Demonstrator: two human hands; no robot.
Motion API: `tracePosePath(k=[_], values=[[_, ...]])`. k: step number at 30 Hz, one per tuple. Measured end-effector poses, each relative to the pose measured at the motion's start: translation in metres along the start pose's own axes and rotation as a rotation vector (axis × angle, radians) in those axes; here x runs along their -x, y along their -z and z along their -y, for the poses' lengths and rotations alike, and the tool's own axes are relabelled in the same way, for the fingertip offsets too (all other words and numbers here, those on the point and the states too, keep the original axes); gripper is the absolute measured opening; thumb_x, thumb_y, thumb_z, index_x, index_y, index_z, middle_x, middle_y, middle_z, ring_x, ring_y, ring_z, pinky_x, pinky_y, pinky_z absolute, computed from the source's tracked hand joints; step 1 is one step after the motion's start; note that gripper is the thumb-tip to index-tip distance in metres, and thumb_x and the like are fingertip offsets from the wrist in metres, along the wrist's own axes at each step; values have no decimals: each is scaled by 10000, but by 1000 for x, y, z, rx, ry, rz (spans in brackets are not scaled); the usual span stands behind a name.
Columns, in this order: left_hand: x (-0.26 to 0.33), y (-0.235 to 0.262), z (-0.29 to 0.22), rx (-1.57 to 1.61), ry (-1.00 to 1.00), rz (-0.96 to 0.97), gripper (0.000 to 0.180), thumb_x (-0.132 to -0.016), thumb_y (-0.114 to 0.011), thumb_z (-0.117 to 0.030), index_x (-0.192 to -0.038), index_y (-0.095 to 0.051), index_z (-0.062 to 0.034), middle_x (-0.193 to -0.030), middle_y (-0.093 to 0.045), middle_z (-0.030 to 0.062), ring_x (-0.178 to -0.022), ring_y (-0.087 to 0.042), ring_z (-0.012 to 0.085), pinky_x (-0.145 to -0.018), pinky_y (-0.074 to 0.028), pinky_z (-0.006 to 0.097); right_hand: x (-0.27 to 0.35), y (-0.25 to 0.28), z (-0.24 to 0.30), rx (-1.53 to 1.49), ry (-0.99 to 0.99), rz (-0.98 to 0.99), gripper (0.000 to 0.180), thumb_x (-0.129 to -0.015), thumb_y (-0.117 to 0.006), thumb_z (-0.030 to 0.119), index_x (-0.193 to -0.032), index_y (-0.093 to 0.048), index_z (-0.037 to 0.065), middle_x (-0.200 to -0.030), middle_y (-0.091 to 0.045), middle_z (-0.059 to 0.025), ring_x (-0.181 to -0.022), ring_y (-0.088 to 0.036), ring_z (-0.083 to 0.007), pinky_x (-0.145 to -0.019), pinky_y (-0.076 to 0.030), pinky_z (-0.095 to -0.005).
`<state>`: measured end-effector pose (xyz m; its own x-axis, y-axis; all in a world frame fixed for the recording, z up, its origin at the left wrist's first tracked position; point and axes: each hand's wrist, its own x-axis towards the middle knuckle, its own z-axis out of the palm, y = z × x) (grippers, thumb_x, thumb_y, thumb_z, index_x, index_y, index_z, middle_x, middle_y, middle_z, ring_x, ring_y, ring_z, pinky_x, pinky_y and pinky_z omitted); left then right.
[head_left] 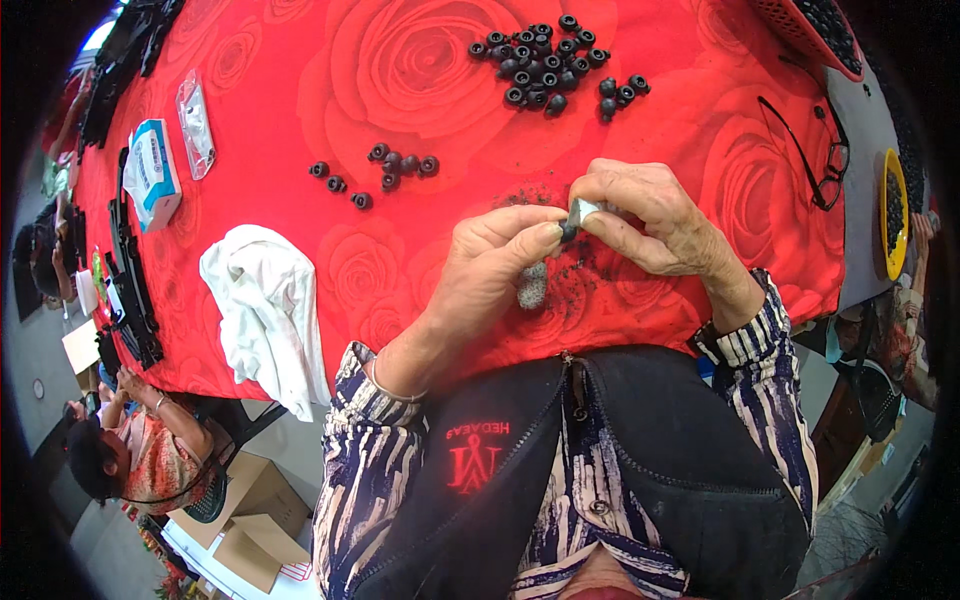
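Over the near side of the red rose-patterned tablecloth, my hands meet. Between the thumb and fingers of my left hand (490, 250) is a small round black part (568, 232). My right hand (655, 215) pinches a small whitish-grey piece (582, 209) against that part; its exact kind is unclear. Under my left fingers lies a speckled grey oblong piece (532, 290). Dark crumbs (575, 272) are scattered around it. Beyond my hands sits a cluster of similar black parts (540, 70), each with a ringed opening. A smaller, looser group (392, 165) lies farther left.
A crumpled white cloth (262, 310) lies left of my arm. Behind it are a blue-and-white box (152, 178) and a clear packet (196, 125). Black-framed glasses (828, 165), a red basket (815, 35) and a yellow-rimmed tray (888, 265) are at right. Another person (155, 450) sits lower left.
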<state>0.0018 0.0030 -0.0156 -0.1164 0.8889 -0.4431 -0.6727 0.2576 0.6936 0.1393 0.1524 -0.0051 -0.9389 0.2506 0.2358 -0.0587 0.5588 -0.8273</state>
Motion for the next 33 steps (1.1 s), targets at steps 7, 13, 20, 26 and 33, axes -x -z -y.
tracePosePath(k=[7,13,20,26,33], values=[[-10,6,-2,116,-161,-25,202,-884,-546,-137,-995,-612,19,-756,-562,-10,-628,-464,26,-530,-367,170,2,-5,5,-107,101,81,200,-709,-654,114,-867,-562,32,-706,-525,-79,-587,-527,-233,-497,-405,-314],[-9,4,2,195,-80,62,209,-889,-537,-144,-1010,-596,16,-785,-587,16,-673,-499,50,-581,-402,170,-3,-18,13,64,212,-281,355,-623,-672,11,-966,-583,17,-738,-543,-101,-613,-558,-231,-517,-442,-304],[-11,9,8,409,120,357,204,-890,-535,-159,-1000,-581,7,-863,-615,30,-713,-508,57,-656,-428,184,4,-28,7,267,361,-354,332,-570,-670,42,-886,-572,10,-660,-511,-65,-539,-528,-224,-473,-420,-324],[-4,-5,-2,170,-11,36,164,-873,-552,-124,-977,-588,-3,-795,-584,6,-656,-505,49,-563,-420,178,2,-25,11,229,348,-372,245,-604,-655,18,-830,-559,27,-656,-515,-73,-538,-536,-236,-474,-429,-330],[-4,23,-38,-587,-623,-417,76,-806,-626,-68,-859,-627,-13,-740,-582,-22,-630,-488,9,-532,-377,168,-6,17,-16,605,30,-568,308,-676,-620,23,-968,-543,84,-764,-520,-78,-631,-566,-275,-522,-463,-363]])
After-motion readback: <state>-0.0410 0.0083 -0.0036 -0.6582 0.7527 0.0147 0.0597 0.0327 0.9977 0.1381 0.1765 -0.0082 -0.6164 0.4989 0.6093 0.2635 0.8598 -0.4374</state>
